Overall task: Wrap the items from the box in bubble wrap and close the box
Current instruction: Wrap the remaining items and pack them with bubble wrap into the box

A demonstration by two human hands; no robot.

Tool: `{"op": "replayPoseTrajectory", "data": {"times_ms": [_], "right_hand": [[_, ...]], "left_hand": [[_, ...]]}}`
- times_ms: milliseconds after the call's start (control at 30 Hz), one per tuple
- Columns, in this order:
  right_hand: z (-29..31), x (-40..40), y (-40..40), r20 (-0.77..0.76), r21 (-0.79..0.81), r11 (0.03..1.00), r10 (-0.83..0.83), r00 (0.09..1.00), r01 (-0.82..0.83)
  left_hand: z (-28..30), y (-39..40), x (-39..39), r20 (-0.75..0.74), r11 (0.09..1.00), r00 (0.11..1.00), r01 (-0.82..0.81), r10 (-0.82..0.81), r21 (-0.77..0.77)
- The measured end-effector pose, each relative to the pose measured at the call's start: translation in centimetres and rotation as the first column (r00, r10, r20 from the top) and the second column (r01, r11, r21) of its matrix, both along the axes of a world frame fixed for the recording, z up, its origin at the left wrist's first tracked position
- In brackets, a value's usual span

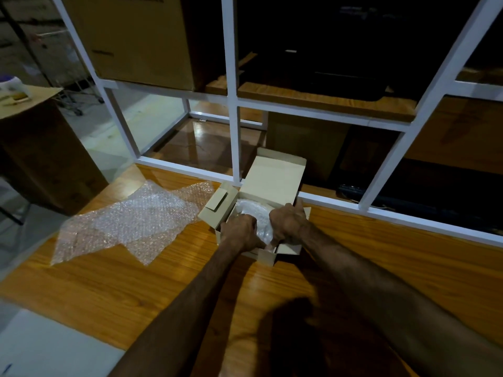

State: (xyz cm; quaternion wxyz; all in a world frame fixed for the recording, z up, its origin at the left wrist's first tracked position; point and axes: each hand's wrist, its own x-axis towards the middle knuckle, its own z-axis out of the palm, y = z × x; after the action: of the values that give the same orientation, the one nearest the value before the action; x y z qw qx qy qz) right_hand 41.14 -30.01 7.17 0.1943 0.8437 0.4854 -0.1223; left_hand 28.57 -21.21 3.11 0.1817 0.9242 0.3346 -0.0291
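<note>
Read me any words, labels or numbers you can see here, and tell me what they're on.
Nothing can be read.
Large cardboard carton on the shelf: dark print at its top edge and lower left, too blurred to read.
Small open cardboard box: no print visible.
Bubble wrap sheet: no print visible.

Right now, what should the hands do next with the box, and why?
Probably press the bubble-wrapped bundle fully down. Both the left hand and right hand are in the open box, and its lid stands upright.
</note>
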Motion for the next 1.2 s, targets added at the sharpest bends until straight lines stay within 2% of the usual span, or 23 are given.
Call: {"op": "replayPoseTrajectory", "data": {"times_ms": [133,267,467,567,667,767,867,1000,1067,1200], "right_hand": [[0.0,-0.5,-0.1,-0.015,-0.005,0.999,-0.04,0.999,0.04],[-0.1,-0.9,-0.4,-0.008,0.04,0.998,-0.044,0.999,0.044],[-0.1,-2.3,-1.4,-0.025,0.11,0.99,-0.088,0.996,0.09],[-0.5,-3.4,-2.4,-0.049,0.25,0.96,-0.117,0.992,0.126],[-1.5,-5.2,-3.9,-0.154,0.471,0.851,-0.181,0.971,0.233],[-2.1,-8.6,-5.7,-0.282,0.706,0.619,-0.202,0.938,0.346],[-2.1,-12.7,-6.2,-0.354,0.799,0.449,-0.187,0.916,0.4],[-3.5,-17.1,-3.9,-0.48,0.775,0.396,-0.139,0.866,0.493],[-4.2,-19.3,-2.2,-0.539,0.744,0.387,-0.134,0.832,0.544],[-5.0,-22.7,0.7,-0.6,0.712,0.384,-0.102,0.794,0.588]], "left_hand": [[1.2,0.8,-1.4,0.12,0.982,0.992,0.063,-0.043,-0.176],[1.5,0.7,-3.3,0.244,0.967,0.97,0.052,0.01,-0.249],[1.2,0.2,-7.0,0.444,0.975,0.894,0.046,0.057,-0.217],[1.0,0.6,-9.7,0.55,0.973,0.826,0.004,0.127,-0.232],[-0.2,1.6,-13.6,0.611,0.973,0.768,-0.069,0.192,-0.218],[-1.7,2.9,-17.7,0.616,0.978,0.764,-0.097,0.192,-0.185],[-2.8,4.9,-20.3,0.592,0.982,0.785,-0.159,0.186,-0.097],[-4.8,8.8,-23.3,0.413,0.939,0.875,-0.326,0.254,0.113],[-5.5,10.1,-24.3,0.356,0.899,0.882,-0.392,0.308,0.195],[-6.2,11.6,-25.3,0.283,0.904,0.897,-0.395,0.341,0.162]]}}
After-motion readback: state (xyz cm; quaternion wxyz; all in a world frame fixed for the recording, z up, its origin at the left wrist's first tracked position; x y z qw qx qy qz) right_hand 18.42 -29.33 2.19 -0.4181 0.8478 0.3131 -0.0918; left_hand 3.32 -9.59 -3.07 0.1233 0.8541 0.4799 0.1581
